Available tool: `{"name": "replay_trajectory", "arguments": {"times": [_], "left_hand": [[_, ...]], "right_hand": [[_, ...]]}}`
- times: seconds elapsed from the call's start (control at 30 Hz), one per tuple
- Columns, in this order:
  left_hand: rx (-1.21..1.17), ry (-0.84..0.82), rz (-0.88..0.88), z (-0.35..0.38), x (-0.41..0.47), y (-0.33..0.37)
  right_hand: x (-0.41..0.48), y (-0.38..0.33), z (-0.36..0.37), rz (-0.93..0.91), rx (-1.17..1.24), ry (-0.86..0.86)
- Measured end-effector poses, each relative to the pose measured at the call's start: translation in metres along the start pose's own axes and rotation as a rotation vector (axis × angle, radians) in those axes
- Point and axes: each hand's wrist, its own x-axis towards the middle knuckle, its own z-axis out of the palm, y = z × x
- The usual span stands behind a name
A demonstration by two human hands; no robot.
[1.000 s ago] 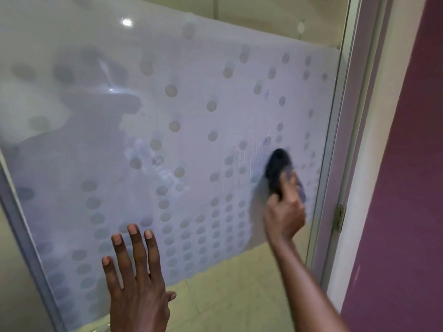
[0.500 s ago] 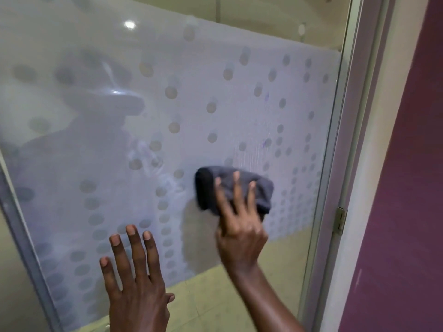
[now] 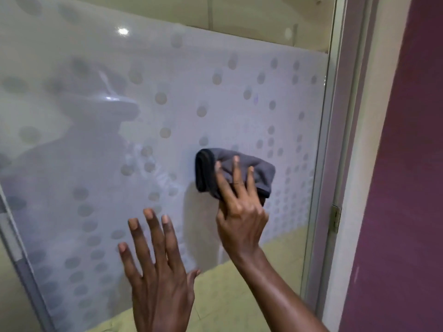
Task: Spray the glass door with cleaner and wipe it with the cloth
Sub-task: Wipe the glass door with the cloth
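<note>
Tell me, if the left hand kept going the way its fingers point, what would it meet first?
Probably the frosted, dotted glass door: the left hand is spread, fingers pointing up along it. Whether it already touches is unclear.

The right hand (image 3: pixel 241 221) has swept the cloth (image 3: pixel 239 171) leftward across the glass.

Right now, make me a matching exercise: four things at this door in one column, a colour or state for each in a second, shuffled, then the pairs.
Things
1. cloth
2. left hand
3. wall
4. glass door

States
A. purple, right of the frame
B. frosted, patterned with grey dots
C. dark grey, folded, pressed to the glass under the right hand
D. empty, fingers spread

Pairs: 1-C, 2-D, 3-A, 4-B
</note>
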Motion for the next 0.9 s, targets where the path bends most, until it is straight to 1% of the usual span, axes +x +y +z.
{"name": "replay_trajectory", "arguments": {"times": [0.07,0.1,0.13,0.17,0.27,0.3,0.33,0.37,0.4,0.5,0.53,0.57,0.63,0.7,0.73,0.83,0.9], "left_hand": [[-0.007,0.019,0.046,-0.005,0.017,0.004],[-0.004,0.014,0.058,-0.007,0.025,0.005],[0.007,0.010,0.067,-0.007,0.031,0.006],[0.025,0.006,0.073,-0.007,0.037,0.006],[0.072,0.001,0.091,-0.004,0.042,0.004],[0.084,0.008,0.095,-0.004,0.042,0.003],[0.094,0.010,0.098,-0.003,0.042,0.003],[0.098,0.014,0.100,-0.003,0.042,0.004],[0.097,0.024,0.099,-0.001,0.042,0.006],[0.098,0.029,0.089,0.000,0.042,0.012],[0.097,0.027,0.085,0.001,0.042,0.013],[0.096,0.028,0.082,0.001,0.043,0.013],[0.092,0.025,0.083,0.002,0.042,0.010],[0.085,0.030,0.096,0.002,0.042,0.007],[0.082,0.031,0.099,0.002,0.042,0.006],[0.069,0.036,0.097,0.001,0.041,0.005],[0.075,0.024,0.093,-0.001,0.042,0.007]], "right_hand": [[0.008,0.010,-0.001,-0.081,-0.037,-0.007],[0.019,0.020,0.000,-0.070,-0.051,-0.008],[0.032,0.032,0.000,-0.017,-0.047,-0.004],[0.048,0.044,0.001,0.088,-0.010,0.006],[0.098,0.080,-0.002,0.577,0.181,0.077],[0.108,0.085,-0.002,0.688,0.220,0.096],[0.111,0.083,-0.004,0.728,0.235,0.108],[0.107,0.074,-0.005,0.692,0.233,0.120],[0.097,0.061,-0.005,0.594,0.220,0.125],[0.033,0.014,-0.001,0.165,0.106,0.076],[0.011,0.003,0.001,0.060,0.077,0.051],[-0.002,-0.003,0.003,0.001,0.060,0.034],[0.000,0.002,0.003,-0.043,0.031,0.017],[0.030,0.020,0.000,0.002,0.029,0.009],[0.051,0.033,-0.002,0.083,0.062,0.016],[0.118,0.070,-0.012,0.417,0.194,0.071],[0.142,0.082,-0.016,0.559,0.231,0.094]]}}
